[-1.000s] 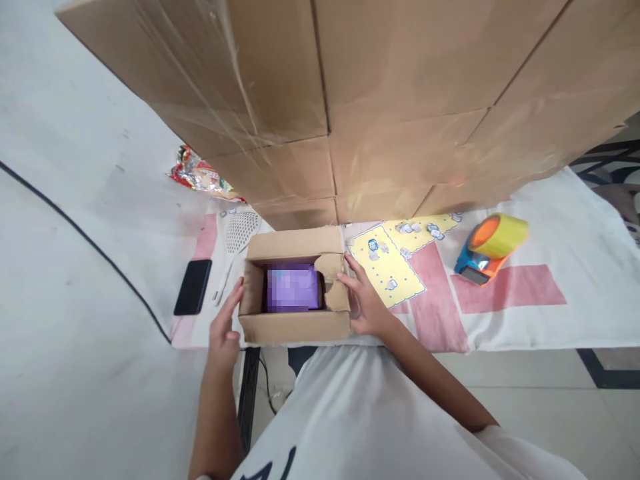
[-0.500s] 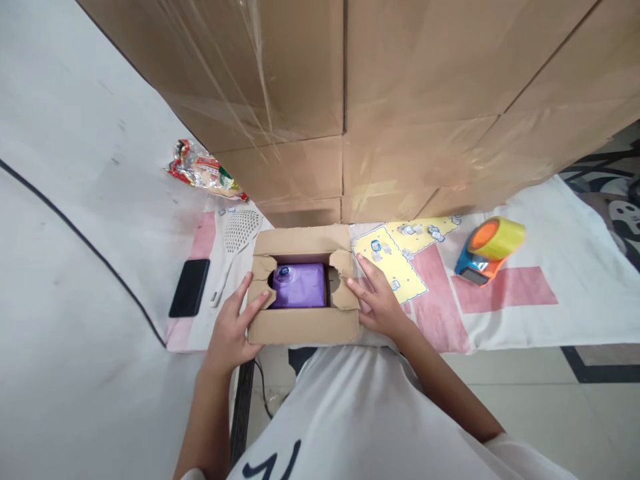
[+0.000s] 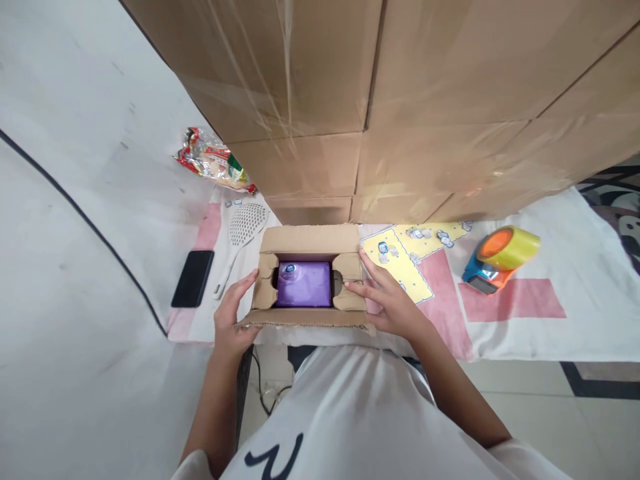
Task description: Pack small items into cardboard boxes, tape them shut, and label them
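A small cardboard box [image 3: 310, 235] with its top flaps spread lies between my hands. Inside it sits a purple plastic-wrapped pack [image 3: 304, 285]. The two side flaps have torn notches and lie partly over the opening. My left hand [image 3: 234, 320] grips the box's left end, fingers along the side and thumb under the corner of the near flap [image 3: 305, 317], which is tilted up. My right hand [image 3: 393, 303] holds the right end, with one finger over the right side flap [image 3: 349, 283] and the thumb low by the near flap.
A tall stack of taped cartons [image 3: 310, 163] stands right behind the box. Left are a black phone [image 3: 193, 279], a white slotted skimmer [image 3: 245, 230] and a food packet [image 3: 215, 160] by the wall. Right lie yellow printed sheets [image 3: 405, 267] and a tape dispenser [image 3: 493, 263] with yellow tape.
The near flap has gone from lying outward to tilting up. The side flaps lie flatter, and my right finger has moved onto the right one. The view has shifted slightly.
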{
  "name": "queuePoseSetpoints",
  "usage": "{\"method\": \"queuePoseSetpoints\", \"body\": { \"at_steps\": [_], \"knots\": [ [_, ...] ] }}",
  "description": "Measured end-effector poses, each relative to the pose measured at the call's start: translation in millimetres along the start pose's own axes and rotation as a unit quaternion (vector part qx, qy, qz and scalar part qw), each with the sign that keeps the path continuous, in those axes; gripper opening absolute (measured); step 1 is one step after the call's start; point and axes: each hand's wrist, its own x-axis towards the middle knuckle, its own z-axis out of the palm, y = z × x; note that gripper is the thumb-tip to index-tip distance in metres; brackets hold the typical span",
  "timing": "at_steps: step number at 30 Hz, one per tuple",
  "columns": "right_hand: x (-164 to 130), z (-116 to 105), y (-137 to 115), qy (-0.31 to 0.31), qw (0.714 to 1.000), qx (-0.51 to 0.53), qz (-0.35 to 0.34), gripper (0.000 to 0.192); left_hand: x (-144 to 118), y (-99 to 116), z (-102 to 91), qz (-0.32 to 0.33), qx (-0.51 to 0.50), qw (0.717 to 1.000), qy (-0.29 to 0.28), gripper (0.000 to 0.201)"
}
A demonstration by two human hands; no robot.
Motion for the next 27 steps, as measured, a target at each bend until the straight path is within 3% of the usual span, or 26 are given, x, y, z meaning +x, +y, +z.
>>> {"method": "queuePoseSetpoints", "body": {
  "at_steps": [3,7,10,14,17,20,23,27],
  "knots": [
    [3,-5,-9,-0.007,0.999,-0.029,0.016,0.034,6,0,8.4,-0.026,0.009,0.999,0.047,0.061],
    [4,-14,-13,-0.03,0.999,-0.037,0.02,0.032,12,2,19.7,-0.083,0.025,0.993,0.083,0.05],
    [0,-21,-4,-0.032,0.997,0.068,0.014,0.046,13,6,27.2,-0.133,0.004,0.987,0.093,0.046],
    [3,-23,13,0.076,0.97,0.231,0.031,0.044,15,11,33.4,-0.189,-0.051,0.976,0.093,0.05],
    [18,-17,14,0.114,0.967,0.226,0.041,0.038,13,10,35.5,-0.195,-0.062,0.975,0.089,0.052],
    [32,-9,8,0.08,0.985,0.14,0.063,0.028,7,3,37.9,-0.175,-0.065,0.977,0.101,0.052],
    [37,-3,4,0.05,0.99,0.089,0.095,0.036,0,-5,41.9,-0.14,-0.086,0.979,0.124,0.053],
    [33,3,5,0.048,0.983,0.139,0.113,0.045,-4,-8,47.2,-0.141,-0.102,0.975,0.138,0.053]
  ]
}}
